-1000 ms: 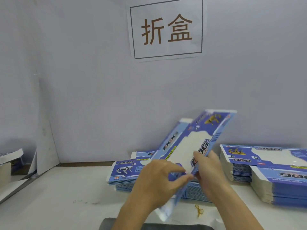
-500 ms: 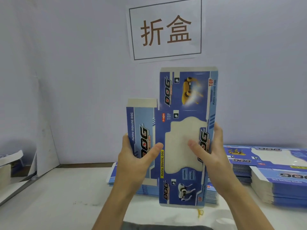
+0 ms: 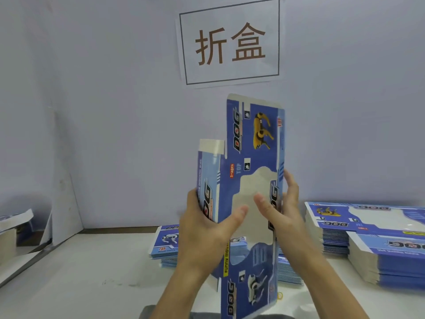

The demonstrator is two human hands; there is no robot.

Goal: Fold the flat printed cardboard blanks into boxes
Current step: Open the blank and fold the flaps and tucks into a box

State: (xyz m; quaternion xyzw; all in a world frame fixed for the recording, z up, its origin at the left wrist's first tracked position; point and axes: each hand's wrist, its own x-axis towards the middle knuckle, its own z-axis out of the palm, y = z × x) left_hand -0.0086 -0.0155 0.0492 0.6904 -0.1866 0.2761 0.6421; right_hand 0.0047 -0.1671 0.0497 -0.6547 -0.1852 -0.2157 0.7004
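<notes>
I hold one blue printed cardboard blank (image 3: pixel 250 143) upright in front of me, its printed face toward me, with a yellow dog at the top and a white dog at the bottom. My left hand (image 3: pixel 204 229) grips its left side panel, fingers behind and thumb across the front. My right hand (image 3: pixel 280 210) grips the right edge, thumb on the pale window area. The left panel is bent back along its crease, so the blank bows into an open sleeve.
A low stack of flat blanks (image 3: pixel 164 245) lies on the white table (image 3: pixel 92 279) behind my hands. Two taller stacks of blanks (image 3: pixel 379 240) sit at the right. A paper sign (image 3: pixel 230 41) hangs on the grey wall. A yellow rubber band (image 3: pixel 280 295) lies by the blank's lower corner.
The blank went from tilted low over the stack to upright before me. Since half a second ago its side panels have bent back and my hands have moved closer together.
</notes>
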